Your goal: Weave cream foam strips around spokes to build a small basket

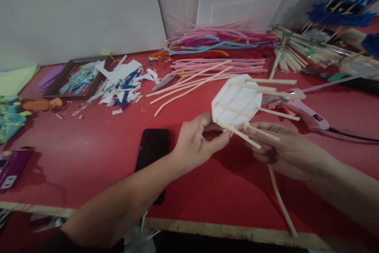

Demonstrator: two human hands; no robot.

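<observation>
A white, many-sided panel point(237, 97) with several pale sticks point(262, 113) standing out from it is held above the table. My left hand point(199, 138) grips its lower left edge, thumb and fingers closed on it. At the lower right edge, my right hand point(276, 146) pinches a cream fuzzy stem point(281, 197), which hangs down from under the fingers toward the table's front edge. The stem's upper end is near the panel's rim, partly hidden by the fingers.
A black phone point(152, 150) lies left of my hands. Behind are loose cream stems point(189, 87), pink stems point(219, 65), white scraps point(127, 77) and a framed tray point(53, 87). A pink glue gun point(308, 111) with a cord sits right, below bundled sticks point(310, 47).
</observation>
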